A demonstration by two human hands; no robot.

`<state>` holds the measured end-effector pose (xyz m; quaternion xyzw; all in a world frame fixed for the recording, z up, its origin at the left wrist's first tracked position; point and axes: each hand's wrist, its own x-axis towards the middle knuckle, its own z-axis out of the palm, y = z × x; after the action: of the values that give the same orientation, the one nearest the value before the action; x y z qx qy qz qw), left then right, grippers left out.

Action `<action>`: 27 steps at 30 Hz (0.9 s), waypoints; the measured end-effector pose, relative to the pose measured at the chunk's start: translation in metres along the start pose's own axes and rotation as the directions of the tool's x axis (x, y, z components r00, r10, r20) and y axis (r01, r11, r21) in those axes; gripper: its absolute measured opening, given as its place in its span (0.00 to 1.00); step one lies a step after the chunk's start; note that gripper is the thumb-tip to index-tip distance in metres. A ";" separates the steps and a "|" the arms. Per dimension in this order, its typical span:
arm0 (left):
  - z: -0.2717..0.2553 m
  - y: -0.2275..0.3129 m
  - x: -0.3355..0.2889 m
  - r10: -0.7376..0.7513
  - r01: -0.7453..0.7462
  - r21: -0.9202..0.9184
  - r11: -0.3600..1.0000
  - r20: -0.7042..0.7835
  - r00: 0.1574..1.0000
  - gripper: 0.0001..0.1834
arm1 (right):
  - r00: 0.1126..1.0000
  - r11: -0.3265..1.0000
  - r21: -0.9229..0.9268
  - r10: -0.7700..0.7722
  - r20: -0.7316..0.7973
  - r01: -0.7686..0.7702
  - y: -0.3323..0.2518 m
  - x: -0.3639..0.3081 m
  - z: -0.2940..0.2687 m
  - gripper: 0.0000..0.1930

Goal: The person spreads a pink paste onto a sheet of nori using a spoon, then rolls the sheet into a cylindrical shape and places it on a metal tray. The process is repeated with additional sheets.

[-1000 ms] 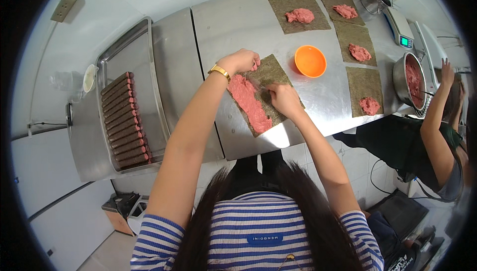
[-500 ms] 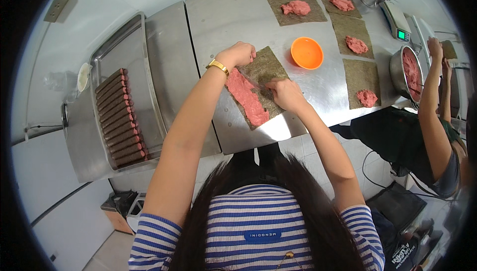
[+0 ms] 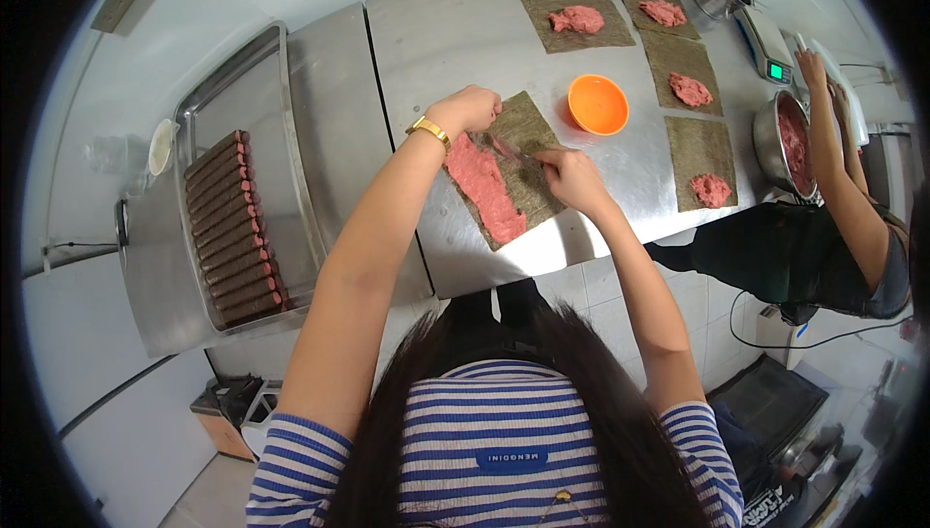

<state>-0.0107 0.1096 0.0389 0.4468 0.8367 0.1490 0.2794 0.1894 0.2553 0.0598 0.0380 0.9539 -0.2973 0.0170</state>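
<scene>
On the steel table in front of me lies a dark green seaweed sheet [image 3: 528, 131]. Pink minced meat [image 3: 486, 189] is spread in a strip along its left side. My left hand [image 3: 470, 108], with a gold band at the wrist, is closed at the sheet's far corner, its fingertips partly hidden. In my right hand [image 3: 573, 179] is a thin metal knife [image 3: 508, 148], gripped over the sheet's right half. The blade points left toward the meat, with a little pink on it. An orange bowl [image 3: 598, 105] stands right of the sheet.
Several seaweed sheets [image 3: 693, 136] with meat lumps lie at the far right. A steel bowl of meat [image 3: 775, 150], a scale [image 3: 765, 44] and a co-worker's arms [image 3: 841, 140] are beyond. On the left, a metal tray [image 3: 291, 140] holds several seaweed rolls [image 3: 232, 237].
My right hand has moved slightly right, and the knife blade has lifted into clearer view. My left hand stays near the corner. The co-worker's arms have shifted over the steel bowl.
</scene>
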 end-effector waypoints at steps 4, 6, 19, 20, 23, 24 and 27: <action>0.003 0.002 -0.003 -0.046 0.046 -0.015 0.999 -0.006 0.999 0.16 | 0.997 0.997 -0.039 -0.066 0.035 0.067 -0.002 0.006 0.016 0.16; 0.002 0.004 -0.005 -0.063 0.063 -0.027 0.998 0.003 0.998 0.18 | 0.993 0.994 -0.073 -0.077 0.085 0.083 -0.001 -0.001 0.016 0.17; 0.001 0.008 -0.003 -0.097 0.097 -0.019 0.995 0.035 0.995 0.24 | 0.993 0.999 -0.032 0.004 0.116 0.000 -0.001 -0.076 -0.022 0.17; 0.001 0.008 -0.003 -0.092 0.092 -0.018 0.996 0.033 0.995 0.24 | 0.998 1.000 0.006 0.013 0.066 -0.013 0.001 -0.067 -0.018 0.16; 0.000 0.009 -0.004 -0.058 0.057 0.028 0.998 0.040 0.998 0.24 | 1.000 1.000 0.007 -0.005 0.012 0.005 0.002 -0.032 0.000 0.16; -0.001 0.009 -0.005 -0.060 0.059 0.025 0.998 0.038 0.997 0.24 | 1.000 1.000 0.005 -0.021 -0.005 0.021 0.001 -0.023 0.006 0.16; 0.000 0.010 -0.009 -0.071 0.070 0.015 0.997 0.025 0.997 0.24 | 0.996 0.996 -0.034 -0.084 -0.028 0.083 -0.003 -0.012 0.016 0.17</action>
<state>0.0004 0.1082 0.0465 0.4209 0.8493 0.1273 0.2920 0.2014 0.2430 0.0487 0.0021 0.9595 -0.2817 -0.0088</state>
